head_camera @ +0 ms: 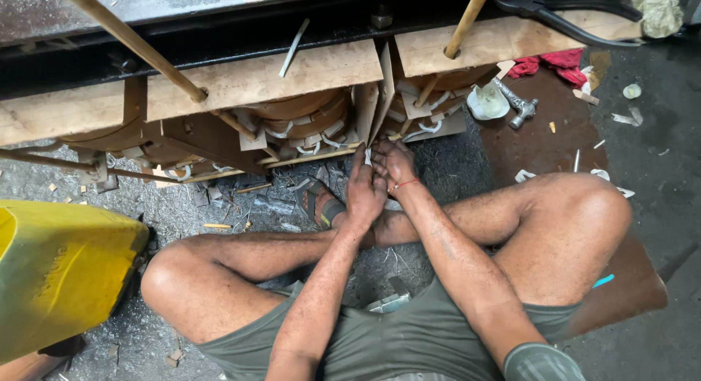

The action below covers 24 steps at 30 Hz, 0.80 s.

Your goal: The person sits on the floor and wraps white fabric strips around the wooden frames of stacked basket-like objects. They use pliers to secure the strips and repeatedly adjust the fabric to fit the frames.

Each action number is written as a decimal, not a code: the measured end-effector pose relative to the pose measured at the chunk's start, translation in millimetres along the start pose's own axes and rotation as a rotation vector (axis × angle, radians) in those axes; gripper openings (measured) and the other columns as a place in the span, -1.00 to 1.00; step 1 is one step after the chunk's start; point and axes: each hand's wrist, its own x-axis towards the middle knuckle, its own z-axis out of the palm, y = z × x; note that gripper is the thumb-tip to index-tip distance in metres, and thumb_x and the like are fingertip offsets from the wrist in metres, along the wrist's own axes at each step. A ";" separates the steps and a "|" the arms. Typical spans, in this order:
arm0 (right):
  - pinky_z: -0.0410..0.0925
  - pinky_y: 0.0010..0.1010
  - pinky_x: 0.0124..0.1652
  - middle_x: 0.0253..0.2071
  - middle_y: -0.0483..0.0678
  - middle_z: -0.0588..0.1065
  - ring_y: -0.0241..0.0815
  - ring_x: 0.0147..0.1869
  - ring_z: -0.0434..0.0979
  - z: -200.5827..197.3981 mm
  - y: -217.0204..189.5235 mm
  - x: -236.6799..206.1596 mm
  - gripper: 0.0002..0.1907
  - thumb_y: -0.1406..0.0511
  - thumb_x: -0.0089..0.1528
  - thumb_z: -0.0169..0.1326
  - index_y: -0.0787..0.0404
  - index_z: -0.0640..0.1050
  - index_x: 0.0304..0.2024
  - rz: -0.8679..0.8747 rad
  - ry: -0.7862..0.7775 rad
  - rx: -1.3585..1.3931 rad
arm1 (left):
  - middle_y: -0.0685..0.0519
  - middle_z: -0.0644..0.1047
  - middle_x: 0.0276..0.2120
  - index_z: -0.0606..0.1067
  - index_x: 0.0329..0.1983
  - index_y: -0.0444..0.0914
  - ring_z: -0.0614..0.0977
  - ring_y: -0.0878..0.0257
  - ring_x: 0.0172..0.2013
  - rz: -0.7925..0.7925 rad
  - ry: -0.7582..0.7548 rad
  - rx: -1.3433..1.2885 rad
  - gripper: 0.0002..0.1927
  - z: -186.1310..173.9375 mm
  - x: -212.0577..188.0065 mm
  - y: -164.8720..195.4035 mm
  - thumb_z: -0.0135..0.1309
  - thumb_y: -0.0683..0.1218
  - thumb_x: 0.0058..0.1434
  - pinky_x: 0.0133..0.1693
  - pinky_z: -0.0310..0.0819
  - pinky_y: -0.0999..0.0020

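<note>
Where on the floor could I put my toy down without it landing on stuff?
The dark floor right of the bent knee, below the hammer, is mostly bare, with only small scraps. It is crowded under the wooden boards, where both hands work among chips and white strips, and the yellow can fills the left.

One package is showing: a yellow plastic canister point(58, 271), lying on its side on the gritty floor point(219, 213) at the lower left, just beside the seated person's left knee point(175, 279). It is a rounded, boxy container, its yellow wall shading to green underneath, and it is carrying embossed lettering on its side. No signs or screens are showing.
</note>
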 end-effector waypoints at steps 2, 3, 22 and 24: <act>0.34 -0.44 -0.41 -0.23 0.04 0.53 -0.16 -0.26 0.54 -1.5 1.7 4.0 -0.80 0.41 0.30 0.02 0.29 0.47 -0.01 -0.023 -0.042 0.013 | -0.27 0.15 0.49 0.48 -0.26 -0.44 0.59 -0.05 0.14 0.053 0.074 -0.148 -0.88 8.1 2.5 -7.7 -0.02 -0.31 0.14 0.07 0.57 0.25; 0.25 -0.50 -0.51 -0.27 0.05 0.54 -0.19 -0.32 0.53 -2.2 2.2 5.3 -0.83 0.42 0.30 0.03 0.31 0.49 -0.05 -0.038 -0.062 0.017 | -0.29 0.15 0.48 0.48 -0.30 -0.45 0.52 -0.07 0.22 0.072 0.113 -0.217 -0.89 13.3 3.9 -12.2 -0.02 -0.33 0.13 0.12 0.52 0.25; 0.42 -0.46 -0.37 -0.31 -0.01 0.54 -0.22 -0.35 0.54 8.4 -0.6 -8.2 -0.91 0.40 0.34 0.01 0.30 0.46 -0.13 -0.129 -0.002 -0.073 | -0.29 0.51 0.19 0.39 -0.43 -0.40 0.63 -0.07 -0.11 0.112 0.328 -0.136 -0.93 21.8 -3.6 -30.1 0.02 -0.27 0.09 -0.08 0.51 0.17; 0.44 -0.45 -0.34 -0.30 -0.04 0.54 -0.24 -0.32 0.56 11.6 -1.1 -11.0 -0.86 0.32 0.38 0.00 0.29 0.47 -0.13 -0.139 0.029 -0.117 | -0.28 0.56 -0.19 0.41 -0.44 -0.38 0.61 -0.11 -0.23 -0.015 0.226 -0.028 -0.85 20.1 -3.4 -32.7 0.09 -0.21 0.17 -0.16 0.47 0.09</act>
